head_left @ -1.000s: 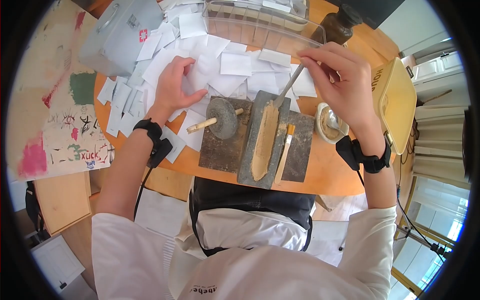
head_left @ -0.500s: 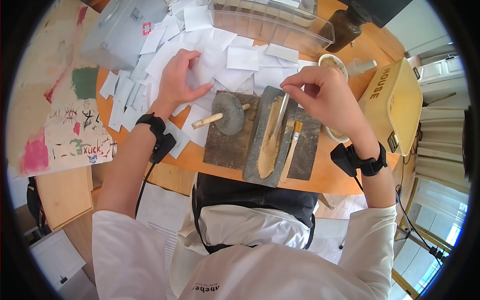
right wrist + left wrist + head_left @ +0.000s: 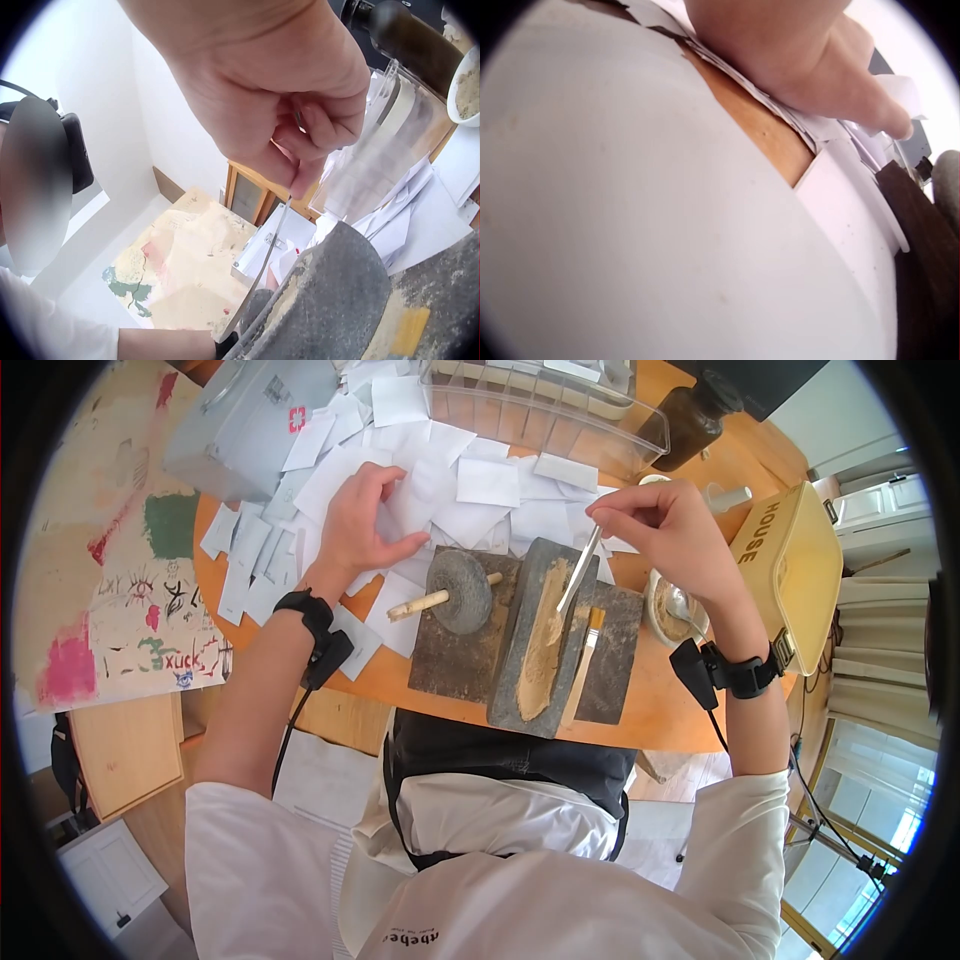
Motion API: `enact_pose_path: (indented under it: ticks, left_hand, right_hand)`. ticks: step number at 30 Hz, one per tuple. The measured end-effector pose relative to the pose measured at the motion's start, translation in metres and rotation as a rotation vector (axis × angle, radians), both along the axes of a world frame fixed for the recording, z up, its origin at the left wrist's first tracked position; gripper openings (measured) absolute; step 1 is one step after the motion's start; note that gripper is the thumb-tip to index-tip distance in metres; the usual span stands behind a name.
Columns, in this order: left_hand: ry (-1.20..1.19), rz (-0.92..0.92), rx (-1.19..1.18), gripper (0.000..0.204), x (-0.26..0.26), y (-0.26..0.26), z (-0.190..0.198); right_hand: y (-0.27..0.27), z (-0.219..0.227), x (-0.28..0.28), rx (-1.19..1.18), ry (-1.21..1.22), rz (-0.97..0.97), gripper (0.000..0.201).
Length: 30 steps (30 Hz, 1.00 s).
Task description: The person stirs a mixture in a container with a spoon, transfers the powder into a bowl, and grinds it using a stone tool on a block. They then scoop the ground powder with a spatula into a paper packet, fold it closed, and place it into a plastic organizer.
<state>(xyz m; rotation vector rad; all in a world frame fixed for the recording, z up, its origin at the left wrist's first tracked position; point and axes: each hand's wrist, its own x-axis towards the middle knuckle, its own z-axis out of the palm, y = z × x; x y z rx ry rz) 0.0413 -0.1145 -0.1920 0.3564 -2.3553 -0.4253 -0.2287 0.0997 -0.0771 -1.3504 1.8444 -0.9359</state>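
Observation:
My right hand [image 3: 675,540] pinches the end of a thin metal spatula [image 3: 580,572] between thumb and fingertips. The spatula slants down, its tip at the tan powder [image 3: 537,680] in a long grey stone grinding trough [image 3: 507,635]. In the right wrist view its blade [image 3: 259,281] runs along the trough's edge. My left hand [image 3: 357,525] lies over the loose white papers, thumb spread from loosely bent fingers, holding nothing. Between the hands, a stone grinding wheel [image 3: 460,595] with a wooden axle [image 3: 418,604] stands on a dark board [image 3: 445,665].
A flat brush [image 3: 587,655] leans along the trough's right side. Farther right are a white bowl [image 3: 654,622] of powder with a spoon [image 3: 684,608], and a yellow box [image 3: 795,560]. A clear plastic tray [image 3: 480,395], a dark jar [image 3: 700,420] and a grey case [image 3: 235,435] stand behind.
The spatula's tip went from the trough's far end down to its middle, then back up a little. My right hand came nearer, then shifted right. The left hand has kept its pose.

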Motion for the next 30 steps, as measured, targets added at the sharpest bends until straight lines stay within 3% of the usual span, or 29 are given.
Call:
enact_pose_path:
  ticks: [14, 21, 30]
  left_hand:
    - [0.033, -0.034, 0.046, 0.066, 0.000, 0.002, 0.002]
    - [0.060, -0.040, 0.021, 0.070, 0.002, 0.000, 0.001]
    - [0.099, -0.029, 0.001, 0.068, 0.002, 0.000, 0.001]
  right_hand:
    - [-0.050, 0.030, -0.012, -0.079, -0.056, -0.129, 0.024]
    - [-0.092, 0.019, 0.002, -0.106, -0.039, -0.118, 0.024]
    - [-0.124, -0.003, 0.026, -0.249, 0.180, -0.120, 0.022]
